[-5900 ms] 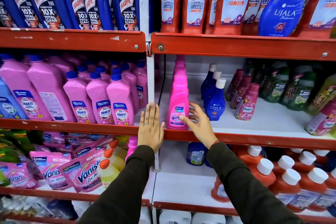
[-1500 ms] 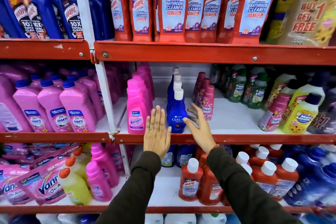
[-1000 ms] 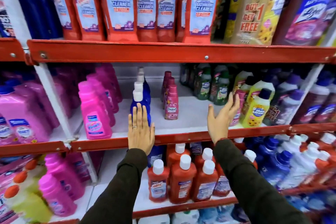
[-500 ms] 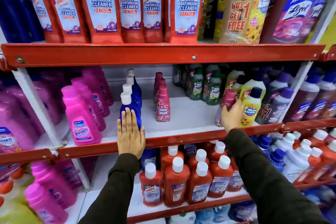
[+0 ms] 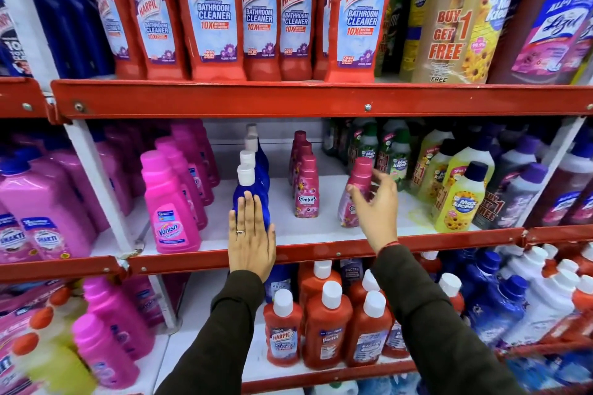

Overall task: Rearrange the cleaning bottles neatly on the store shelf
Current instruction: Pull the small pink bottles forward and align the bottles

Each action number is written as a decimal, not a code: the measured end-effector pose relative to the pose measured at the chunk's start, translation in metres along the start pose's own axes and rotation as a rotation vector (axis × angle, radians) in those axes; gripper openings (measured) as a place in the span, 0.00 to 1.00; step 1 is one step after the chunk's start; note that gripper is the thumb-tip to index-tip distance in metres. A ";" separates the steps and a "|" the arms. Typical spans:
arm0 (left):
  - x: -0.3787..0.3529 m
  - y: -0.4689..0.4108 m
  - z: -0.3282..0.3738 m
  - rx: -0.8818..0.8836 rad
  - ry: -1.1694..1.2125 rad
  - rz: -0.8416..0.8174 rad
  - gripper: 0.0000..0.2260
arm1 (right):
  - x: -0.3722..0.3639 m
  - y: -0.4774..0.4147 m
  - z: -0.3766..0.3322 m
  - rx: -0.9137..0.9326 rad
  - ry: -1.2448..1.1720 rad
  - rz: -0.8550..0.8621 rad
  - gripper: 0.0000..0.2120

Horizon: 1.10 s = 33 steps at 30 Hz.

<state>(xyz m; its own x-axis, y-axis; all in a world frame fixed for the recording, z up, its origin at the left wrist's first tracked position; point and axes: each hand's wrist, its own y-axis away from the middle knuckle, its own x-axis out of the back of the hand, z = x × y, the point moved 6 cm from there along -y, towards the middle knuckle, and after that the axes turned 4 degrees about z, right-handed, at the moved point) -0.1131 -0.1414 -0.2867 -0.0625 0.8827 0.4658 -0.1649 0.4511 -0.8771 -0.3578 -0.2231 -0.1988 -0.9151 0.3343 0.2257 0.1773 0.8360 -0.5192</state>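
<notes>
On the middle shelf stands a row of blue white-capped bottles. My left hand lies flat against the front one, fingers together. To the right is a row of dark pink Comfort bottles. A single pink Comfort bottle stands apart from that row, leaning slightly on the white shelf board. My right hand hovers right in front of it with fingers spread, thumb at its left side, not clasped around it. Its lower label is partly hidden by that hand.
Pink Vanish bottles line up left of the blue row. Yellow Max Kleen bottles and green ones crowd the right. Red Harpic bottles fill the shelf above, smaller red bottles the shelf below. A white upright post divides the bays.
My right hand carried the single pink Comfort bottle leftward from beside the yellow bottles, set it on the shelf board and loosened its grip. My left hand stayed on the blue bottle.
</notes>
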 end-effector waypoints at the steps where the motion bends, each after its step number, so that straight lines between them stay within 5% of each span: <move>1: 0.000 0.000 0.000 -0.001 -0.002 0.000 0.33 | -0.009 0.005 -0.003 0.002 -0.014 -0.027 0.24; 9: 0.003 -0.001 -0.001 -0.006 -0.012 0.000 0.33 | -0.060 0.039 -0.020 -0.018 -0.057 -0.185 0.23; 23: 0.000 0.000 -0.001 -0.002 -0.034 -0.041 0.32 | -0.065 0.045 -0.025 0.005 0.026 -0.166 0.22; 33: 0.010 0.003 0.024 -0.021 0.086 -0.175 0.33 | -0.063 0.053 -0.004 -0.113 -0.208 -0.200 0.22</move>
<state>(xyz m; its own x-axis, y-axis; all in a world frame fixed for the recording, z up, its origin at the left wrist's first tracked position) -0.1382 -0.1340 -0.2822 0.0503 0.7979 0.6007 -0.1454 0.6009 -0.7860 -0.2893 -0.1984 -0.2376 -0.9884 0.0714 0.1344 0.0145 0.9233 -0.3839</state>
